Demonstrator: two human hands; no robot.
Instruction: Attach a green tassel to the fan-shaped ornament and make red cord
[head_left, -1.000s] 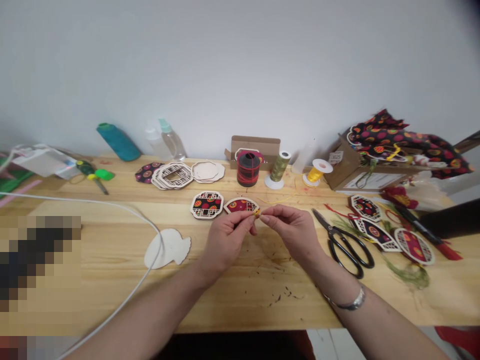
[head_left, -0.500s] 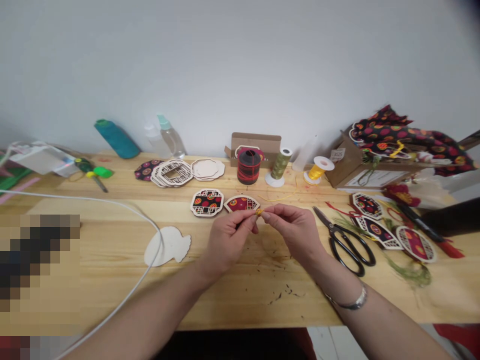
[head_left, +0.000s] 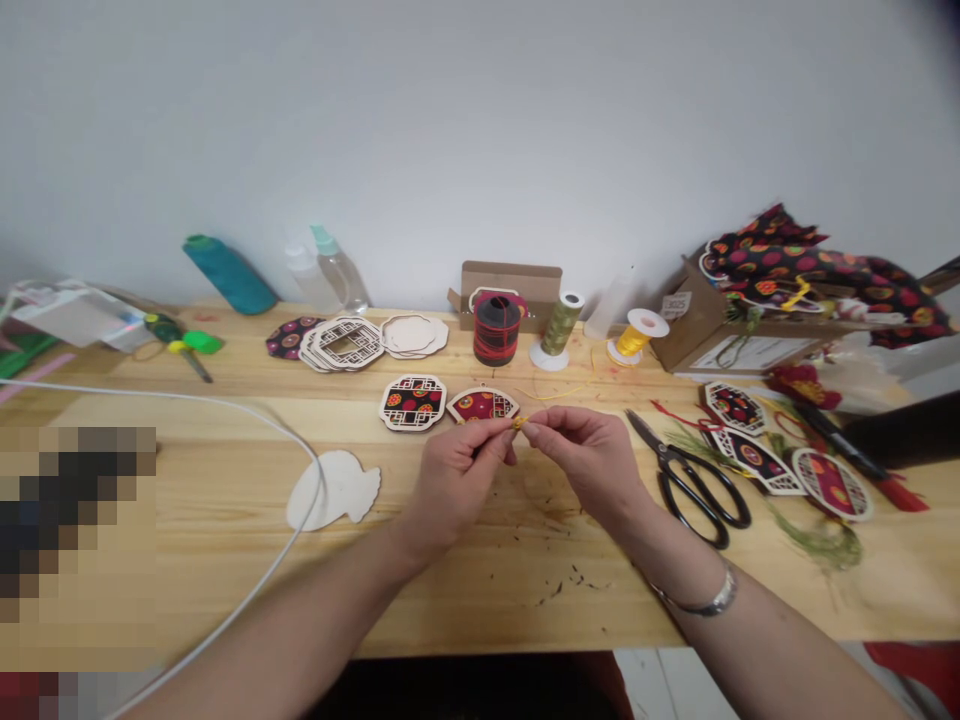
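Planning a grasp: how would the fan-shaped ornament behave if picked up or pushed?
The fan-shaped ornament has a thin, wood-like rim, so it's probably stiff and light. Its fine lattice might snap if squeezed. Lying flat, it would likely slide rather than tip or roll.

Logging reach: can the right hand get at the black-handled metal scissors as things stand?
Probably yes: the scissors lie uncovered beside the right hand, though its grip is on a small yellow item.
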